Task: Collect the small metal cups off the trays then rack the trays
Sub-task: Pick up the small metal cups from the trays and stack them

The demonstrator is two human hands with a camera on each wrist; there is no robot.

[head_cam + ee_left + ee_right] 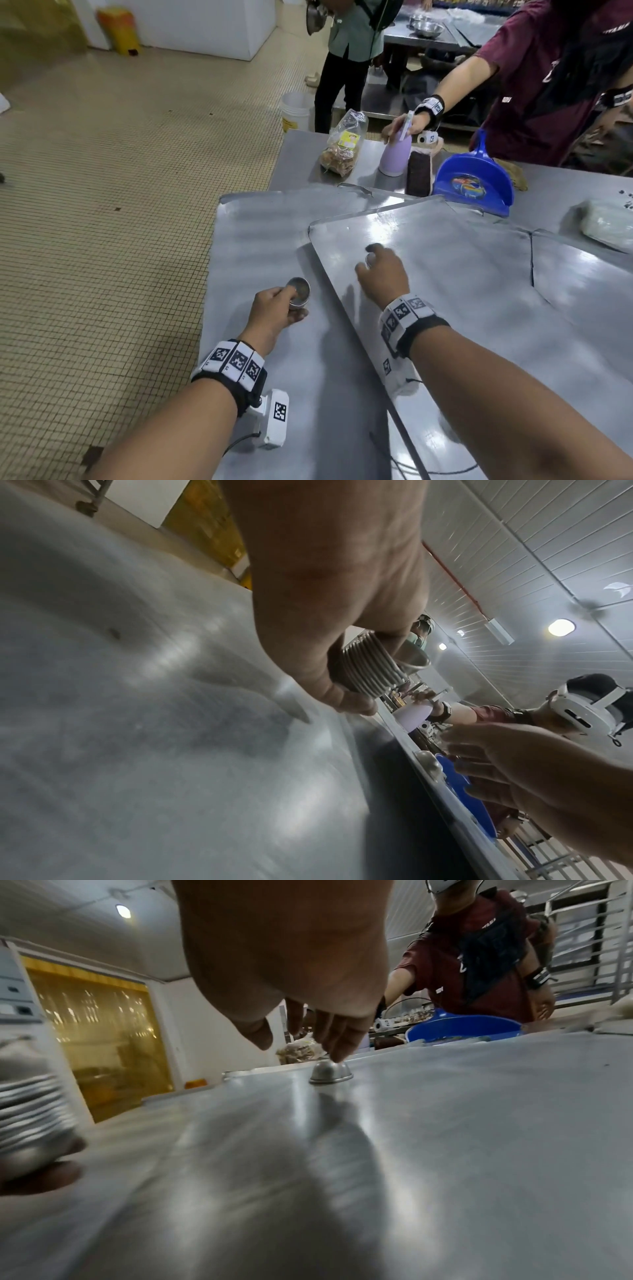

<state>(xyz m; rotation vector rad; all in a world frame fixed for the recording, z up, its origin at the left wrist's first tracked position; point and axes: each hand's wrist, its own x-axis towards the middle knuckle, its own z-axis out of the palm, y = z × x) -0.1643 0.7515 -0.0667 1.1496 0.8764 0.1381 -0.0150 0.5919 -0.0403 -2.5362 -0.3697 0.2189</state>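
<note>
My left hand [296, 304] grips a stack of nested small metal cups [298, 289] just above the lower tray [260, 233]; the ribbed stack [369, 666] shows clearly in the left wrist view. My right hand [368, 255] reaches over the upper tray [462, 274], which lies askew on the lower one. Its fingertips [337, 1053] touch the top of one upturned metal cup [330, 1072] standing on that tray, and the thumb stays clear of it. That cup [371, 260] is mostly hidden under my fingers in the head view.
Beyond the trays stand a blue dustpan [474, 186], a dark brush [418, 174], a bag of snacks [342, 147] and a lilac bottle [395, 156] held by another person. A white bag [606, 222] lies far right. The table ends at the left. A tray rack [582, 934] stands behind.
</note>
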